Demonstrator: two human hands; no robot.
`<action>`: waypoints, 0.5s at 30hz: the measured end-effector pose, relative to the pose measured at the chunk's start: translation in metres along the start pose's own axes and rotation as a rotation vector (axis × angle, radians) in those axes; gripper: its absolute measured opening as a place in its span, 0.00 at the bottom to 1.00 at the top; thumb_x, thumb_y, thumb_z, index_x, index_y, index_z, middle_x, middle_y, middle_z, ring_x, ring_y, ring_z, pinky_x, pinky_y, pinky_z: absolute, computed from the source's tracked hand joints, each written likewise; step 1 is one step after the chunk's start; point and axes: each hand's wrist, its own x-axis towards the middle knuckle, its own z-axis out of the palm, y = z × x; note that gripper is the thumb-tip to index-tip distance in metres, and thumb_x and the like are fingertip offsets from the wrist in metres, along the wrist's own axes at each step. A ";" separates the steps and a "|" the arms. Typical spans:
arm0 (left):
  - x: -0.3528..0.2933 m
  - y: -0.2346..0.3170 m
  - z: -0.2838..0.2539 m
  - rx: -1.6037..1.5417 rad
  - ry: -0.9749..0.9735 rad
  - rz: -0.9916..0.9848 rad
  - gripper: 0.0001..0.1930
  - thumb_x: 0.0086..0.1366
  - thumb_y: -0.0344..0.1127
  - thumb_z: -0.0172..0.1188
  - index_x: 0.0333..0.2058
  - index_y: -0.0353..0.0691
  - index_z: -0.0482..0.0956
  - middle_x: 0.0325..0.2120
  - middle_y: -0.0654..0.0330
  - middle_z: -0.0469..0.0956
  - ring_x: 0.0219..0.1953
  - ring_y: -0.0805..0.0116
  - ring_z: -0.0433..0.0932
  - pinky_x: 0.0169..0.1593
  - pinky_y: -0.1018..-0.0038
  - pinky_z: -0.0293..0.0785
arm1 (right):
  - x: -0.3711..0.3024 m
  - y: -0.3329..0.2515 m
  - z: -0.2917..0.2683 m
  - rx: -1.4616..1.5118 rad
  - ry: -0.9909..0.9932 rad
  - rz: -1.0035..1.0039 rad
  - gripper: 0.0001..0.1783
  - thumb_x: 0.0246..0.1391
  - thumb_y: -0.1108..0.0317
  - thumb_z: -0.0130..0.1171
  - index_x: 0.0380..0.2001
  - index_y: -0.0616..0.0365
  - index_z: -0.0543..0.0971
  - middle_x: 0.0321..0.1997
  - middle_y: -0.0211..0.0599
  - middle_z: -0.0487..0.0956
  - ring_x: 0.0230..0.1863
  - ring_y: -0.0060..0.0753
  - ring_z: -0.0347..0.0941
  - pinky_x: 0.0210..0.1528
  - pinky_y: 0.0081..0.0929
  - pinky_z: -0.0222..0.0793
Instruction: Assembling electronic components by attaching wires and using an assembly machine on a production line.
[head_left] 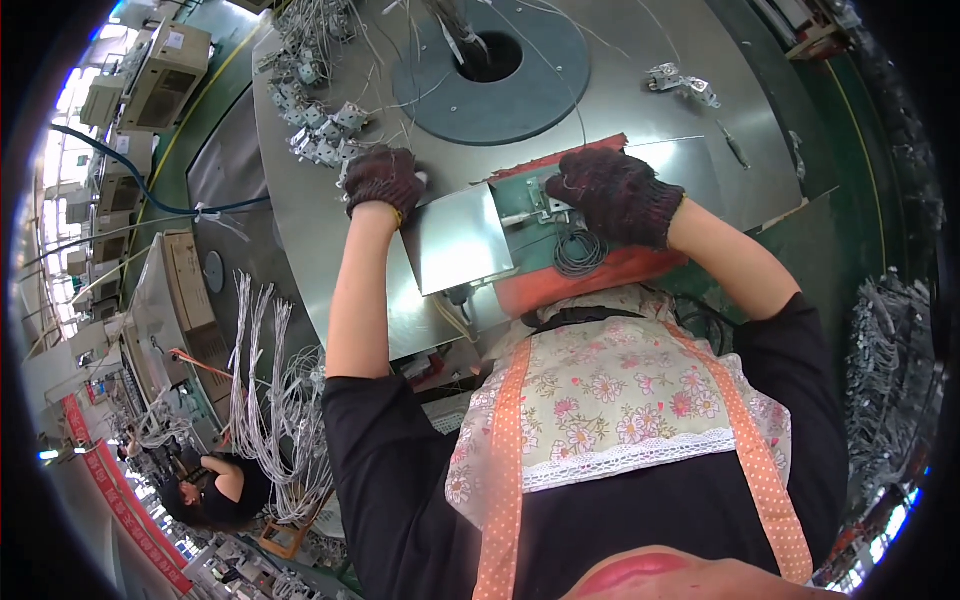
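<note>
Both my hands wear dark knitted gloves. My left hand (383, 180) is curled by the near end of a pile of small silvery metal parts with wires (325, 135); a pale thumb tip shows, and whatever its fingers hold is hidden. My right hand (610, 192) is closed over a small metal part (556, 206) at a clamp-like fixture, which sits in a green recess between two metal plates. A shiny square metal plate (460, 240) lies between my hands. Just below the right hand rests a coil of dark cable (580, 252).
A round grey disc (430, 95) with a central hole carrying wires is set in the metal table. A few metal parts (684, 84) and a pen-like tool (735, 146) lie at the right. Bundles of pale wires (265, 390) hang at the left, near another person (225, 490).
</note>
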 end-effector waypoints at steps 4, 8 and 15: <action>-0.017 0.014 0.007 -0.270 0.434 0.045 0.21 0.63 0.50 0.61 0.50 0.47 0.83 0.44 0.50 0.84 0.48 0.47 0.82 0.52 0.55 0.76 | -0.001 -0.004 -0.001 0.007 -0.006 0.017 0.20 0.47 0.71 0.61 0.47 0.58 0.78 0.41 0.49 0.79 0.45 0.51 0.79 0.47 0.45 0.76; -0.027 0.031 0.011 -0.400 0.798 0.073 0.19 0.63 0.47 0.64 0.50 0.47 0.83 0.40 0.51 0.83 0.45 0.48 0.81 0.51 0.54 0.75 | 0.012 -0.009 -0.004 -0.037 -0.076 0.039 0.20 0.47 0.70 0.62 0.47 0.58 0.78 0.42 0.48 0.78 0.46 0.52 0.78 0.48 0.46 0.75; -0.046 0.052 0.012 -0.390 1.005 0.208 0.16 0.65 0.47 0.63 0.43 0.42 0.83 0.38 0.51 0.82 0.45 0.53 0.79 0.58 0.55 0.69 | -0.003 -0.017 0.019 -0.120 0.100 0.156 0.20 0.50 0.70 0.59 0.48 0.58 0.78 0.44 0.50 0.76 0.46 0.52 0.75 0.48 0.48 0.73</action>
